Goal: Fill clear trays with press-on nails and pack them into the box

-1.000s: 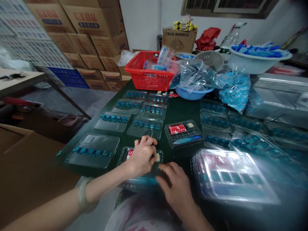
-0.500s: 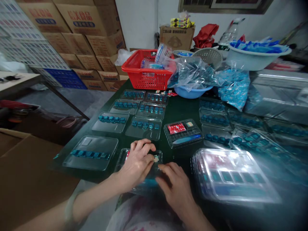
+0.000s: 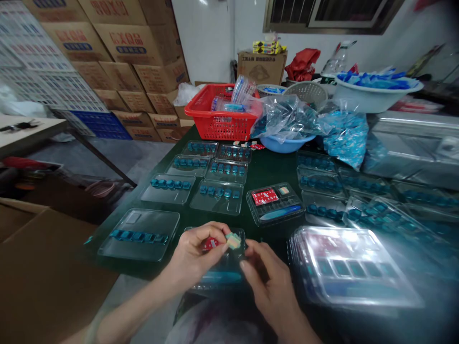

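Observation:
My left hand (image 3: 193, 253) pinches a small cream and pale-green piece (image 3: 234, 241) between thumb and fingertips. It hovers over a clear plastic tray (image 3: 234, 262) in front of me. In that tray lie a red packet with white spots (image 3: 211, 243), partly covered by my left fingers, and a long blue item (image 3: 223, 277) along the near side. By the tray's right edge is my right hand (image 3: 270, 277), its thumb and index finger apart with nothing seen between them. Beyond it sits a similar filled tray (image 3: 274, 217) with a red packet, a small pale piece and a blue item.
Clear lids with rows of teal blocks (image 3: 138, 236) lie at the left; more trays with teal blocks (image 3: 319, 181) lie at the right. A stack of clear trays (image 3: 344, 263) stands beside my right hand. Behind are a red basket (image 3: 222, 125), a blue basin (image 3: 287, 145) and plastic bags.
My left hand has lifted slightly and turned, so the small pale piece in its fingertips shows more clearly. My right hand has shifted slightly right. The camera view has tilted up a little.

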The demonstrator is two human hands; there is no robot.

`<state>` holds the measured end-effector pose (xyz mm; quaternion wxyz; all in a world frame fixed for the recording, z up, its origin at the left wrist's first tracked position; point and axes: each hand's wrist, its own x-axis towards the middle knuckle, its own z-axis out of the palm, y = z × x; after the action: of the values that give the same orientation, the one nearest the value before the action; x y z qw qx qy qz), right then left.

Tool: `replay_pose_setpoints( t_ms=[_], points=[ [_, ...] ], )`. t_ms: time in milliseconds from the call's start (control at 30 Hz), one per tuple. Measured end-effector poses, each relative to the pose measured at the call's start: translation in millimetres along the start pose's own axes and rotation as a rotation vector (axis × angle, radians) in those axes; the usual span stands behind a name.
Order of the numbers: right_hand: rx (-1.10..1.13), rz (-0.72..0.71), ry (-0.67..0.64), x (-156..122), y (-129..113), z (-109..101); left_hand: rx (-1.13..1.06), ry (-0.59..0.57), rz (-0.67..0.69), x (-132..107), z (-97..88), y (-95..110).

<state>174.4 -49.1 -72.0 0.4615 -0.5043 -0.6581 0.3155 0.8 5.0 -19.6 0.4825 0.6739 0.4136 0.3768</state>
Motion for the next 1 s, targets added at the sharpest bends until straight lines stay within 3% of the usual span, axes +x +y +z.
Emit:
replay_pose_setpoints(
  t_ms=[167, 300, 433, 633, 733, 833, 1000],
  points=[
    [0.080, -0.058, 0.077, 14.8, -23.7, 4.2, -0.412, 0.035, -0.149, -5.6, 10.3, 0.7],
    [-0.081, -0.218, 0.204, 16.5, -21.7, 10.8, -0.478, 0.133, -0.258, -12.0, 21.7, -2.2],
    [-0.253, -0.307, 0.211, 13.2, -14.5, 12.8, -0.518, 0.123, -0.322, -20.5, 26.6, -5.0],
    [-0.025, -0.154, 0.049, 13.5, -19.7, 8.7, -0.489, 0.167, -0.357, -25.4, 27.0, -9.0],
    [0.066, -0.076, 0.035, 13.6, -18.9, 6.8, -0.506, 0.167, -0.349, -22.5, 26.9, -10.9],
    [0.128, 0.004, 0.047, 13.3, -14.9, 3.6, -0.535, 0.120, -0.353, -18.4, 25.2, -11.4],
    [0.165, 0.008, -0.059, 15.9, -15.3, -4.1, -0.482, -0.019, -0.380, -13.7, 20.9, -6.6]
  ],
)
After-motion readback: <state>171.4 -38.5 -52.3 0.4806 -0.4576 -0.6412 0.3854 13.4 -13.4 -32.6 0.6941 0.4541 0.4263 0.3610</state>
